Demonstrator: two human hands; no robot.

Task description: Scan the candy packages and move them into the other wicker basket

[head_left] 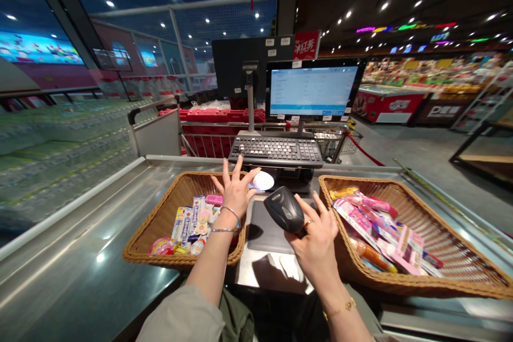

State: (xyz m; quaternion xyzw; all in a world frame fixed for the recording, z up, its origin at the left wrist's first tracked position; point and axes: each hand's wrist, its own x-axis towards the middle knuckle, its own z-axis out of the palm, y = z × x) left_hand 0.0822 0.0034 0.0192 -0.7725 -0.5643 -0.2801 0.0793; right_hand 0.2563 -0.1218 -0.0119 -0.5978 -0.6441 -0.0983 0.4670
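Observation:
My left hand (235, 192) is raised over the right rim of the left wicker basket (146, 224), its fingers spread, beside a small white rounded object (263, 181). Small packaged goods (194, 219) lie in that basket. My right hand (316, 235) is at the black handheld scanner (284, 209), its thumb side against the scanner's lower end and other fingers stretched out. Whether it grips the scanner is partly hidden. Right of it, the other wicker basket (460, 246) holds pink and orange packaged items (385, 224).
A keyboard (276, 149) stands behind my hands, below a lit monitor (312, 91) and a dark one (236, 69). A shopping cart (204, 139) is behind the metal counter (100, 224). Stacked bottles (60, 149) stand at the left.

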